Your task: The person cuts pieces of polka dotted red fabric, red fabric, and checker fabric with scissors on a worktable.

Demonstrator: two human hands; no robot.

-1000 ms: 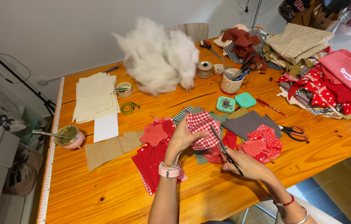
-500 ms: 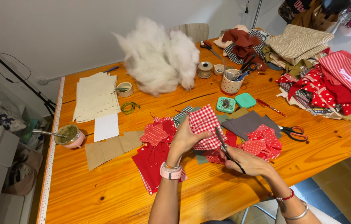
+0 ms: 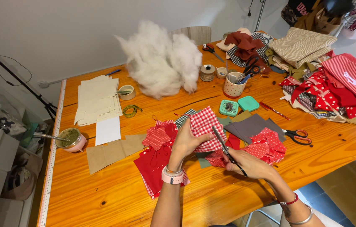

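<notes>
My left hand point(image 3: 185, 142) holds up a piece of red-and-white checked fabric point(image 3: 204, 128) above the wooden table point(image 3: 102, 193). My right hand point(image 3: 251, 165) grips a pair of dark scissors point(image 3: 227, 149), whose blades reach up against the right edge of the checked piece. Under both hands lie several red fabric scraps, a red dotted star shape point(image 3: 156, 137) among them. A grey fabric piece point(image 3: 251, 126) and a red dotted piece point(image 3: 268, 143) lie just right of the scissors.
A big heap of white stuffing point(image 3: 161, 61) sits at the back. Cream paper sheets point(image 3: 98, 98), brown pattern pieces point(image 3: 112, 151) and a small bowl point(image 3: 70, 138) lie left. Orange-handled scissors point(image 3: 296, 136), a green pin box point(image 3: 229, 107), a mug of tools point(image 3: 233, 86) and stacked fabrics point(image 3: 333, 88) are right.
The scissors have shifted slightly along the edge of the checked fabric. My left hand has tilted the piece a little.
</notes>
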